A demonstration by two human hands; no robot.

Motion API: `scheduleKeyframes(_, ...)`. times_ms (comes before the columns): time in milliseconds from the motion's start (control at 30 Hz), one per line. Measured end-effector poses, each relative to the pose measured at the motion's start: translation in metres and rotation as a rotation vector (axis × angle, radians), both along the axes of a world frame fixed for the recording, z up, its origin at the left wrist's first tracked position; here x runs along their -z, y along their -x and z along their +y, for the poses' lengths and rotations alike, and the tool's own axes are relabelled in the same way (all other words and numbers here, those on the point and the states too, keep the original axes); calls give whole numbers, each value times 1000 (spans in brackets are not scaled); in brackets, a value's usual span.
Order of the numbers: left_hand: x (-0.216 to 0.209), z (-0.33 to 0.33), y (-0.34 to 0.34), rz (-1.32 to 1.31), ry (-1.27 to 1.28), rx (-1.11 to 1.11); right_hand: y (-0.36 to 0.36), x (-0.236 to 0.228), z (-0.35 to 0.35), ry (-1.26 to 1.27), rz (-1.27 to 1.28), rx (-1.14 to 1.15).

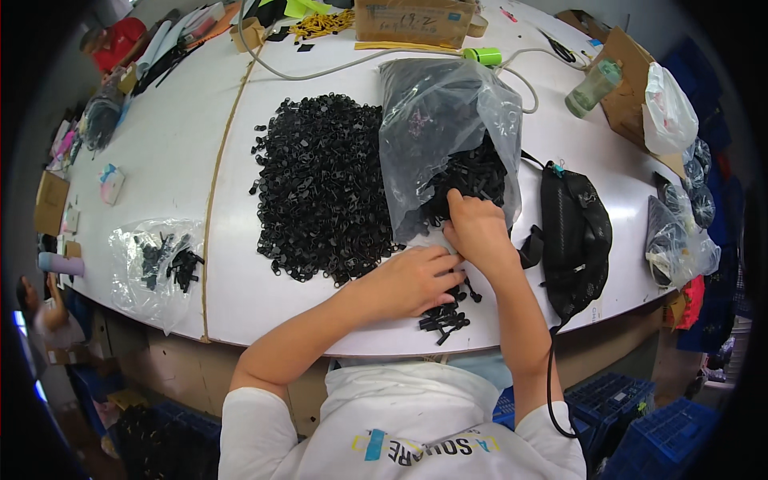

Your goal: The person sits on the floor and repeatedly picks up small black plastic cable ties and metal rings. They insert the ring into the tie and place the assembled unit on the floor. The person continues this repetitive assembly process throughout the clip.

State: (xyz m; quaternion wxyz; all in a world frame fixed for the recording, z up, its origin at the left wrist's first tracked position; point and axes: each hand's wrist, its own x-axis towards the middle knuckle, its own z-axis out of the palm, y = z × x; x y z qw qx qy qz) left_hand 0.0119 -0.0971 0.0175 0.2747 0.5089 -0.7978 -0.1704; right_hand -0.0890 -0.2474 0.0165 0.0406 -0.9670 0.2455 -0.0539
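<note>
My right hand (480,232) reaches into the mouth of a clear plastic bag (408,128), its forefinger and thumb apart, with its other fingers partly hidden. Inside the bag, small black pull-like parts (472,180) lie in a heap by that hand. Just left of it, my left hand (412,282) is bent over the table with its fingers slightly apart. Under and beside those fingers is a small group of loose black parts (444,320) near the table's front edge. A wide pile of black zipper-pull-like pieces (320,184) spreads to the left of the bag.
A black waist bag (574,240) with a strap lies at right. Farther left sits a clear bag with black parts (164,268). A cardboard box (412,22), a green cylinder (482,56) and a bottle (594,86) stand at the back. Blue crates (612,404) are below the table.
</note>
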Motion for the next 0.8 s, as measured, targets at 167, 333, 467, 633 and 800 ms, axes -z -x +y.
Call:
scheduleKeyframes(167,5,-1,2,-47,-7,42,7,2,-5,-5,-117,22)
scheduleKeyframes(333,7,-3,1,28,-31,124,12,-3,-12,-56,-351,90)
scheduleKeyframes(467,4,-7,-1,124,-32,156,14,-7,-13,-127,-425,73)
scheduleKeyframes(633,-8,-4,-13,108,34,130,13,-9,-12,-181,-600,-40)
scheduleKeyframes(800,-61,27,-55,-228,-325,-187,17,-12,-9,-738,-933,-177)
